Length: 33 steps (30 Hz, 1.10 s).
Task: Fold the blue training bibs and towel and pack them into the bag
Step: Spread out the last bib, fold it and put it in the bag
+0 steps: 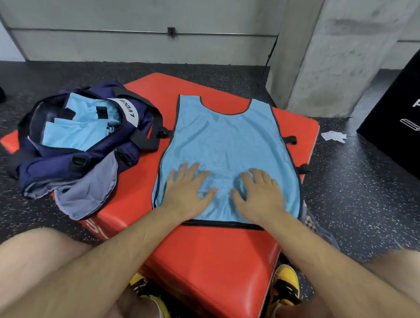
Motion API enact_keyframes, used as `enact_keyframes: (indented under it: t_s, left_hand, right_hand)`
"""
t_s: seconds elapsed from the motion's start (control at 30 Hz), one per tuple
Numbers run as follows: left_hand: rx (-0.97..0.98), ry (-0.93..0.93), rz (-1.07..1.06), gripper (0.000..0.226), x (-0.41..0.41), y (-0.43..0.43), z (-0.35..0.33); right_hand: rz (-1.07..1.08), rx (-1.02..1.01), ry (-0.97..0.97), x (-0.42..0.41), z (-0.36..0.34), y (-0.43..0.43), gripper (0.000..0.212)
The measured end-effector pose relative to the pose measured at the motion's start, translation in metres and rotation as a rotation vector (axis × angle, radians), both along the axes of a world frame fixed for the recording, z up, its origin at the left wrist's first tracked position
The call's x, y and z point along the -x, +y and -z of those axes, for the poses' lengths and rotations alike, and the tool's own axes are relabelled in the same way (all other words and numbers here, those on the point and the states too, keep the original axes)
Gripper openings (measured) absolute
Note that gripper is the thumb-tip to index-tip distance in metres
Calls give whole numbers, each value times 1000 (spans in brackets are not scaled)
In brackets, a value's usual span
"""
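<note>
Left hand (186, 190), right hand (259, 196) on flat, dark-trimmed blue bib (226, 140)

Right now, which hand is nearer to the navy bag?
Left. The left hand lies flat on the lower left part of the bib, on the side toward the bag. The right hand lies flat on the bib's lower right part, farther from the bag.

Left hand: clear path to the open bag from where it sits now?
Probably yes. The left hand lies flat on the spread bib, holding nothing, and the bag sits open just to its left on the same red mat, with nothing between them.
</note>
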<state>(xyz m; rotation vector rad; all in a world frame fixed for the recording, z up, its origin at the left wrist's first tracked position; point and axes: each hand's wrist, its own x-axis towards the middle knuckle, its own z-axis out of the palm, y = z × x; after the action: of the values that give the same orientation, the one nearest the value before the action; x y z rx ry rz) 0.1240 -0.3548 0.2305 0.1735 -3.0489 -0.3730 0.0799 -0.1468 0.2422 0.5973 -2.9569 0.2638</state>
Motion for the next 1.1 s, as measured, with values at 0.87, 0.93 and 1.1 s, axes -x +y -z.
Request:
enact_keyframes:
  t_s: [0.87, 0.93, 1.1]
  left_hand:
    - [-473, 124, -9, 45, 24, -123, -15]
    - [-578, 103, 11, 43, 26, -124, -9]
    - [-689, 117, -57, 41, 37, -121, -4]
  right_hand:
    - [-319, 44, -225, 38, 19, -170, 56]
    - [-329, 30, -218, 39, 18, -170, 55]
    - [-336, -17, -148, 41, 22, -169, 57]
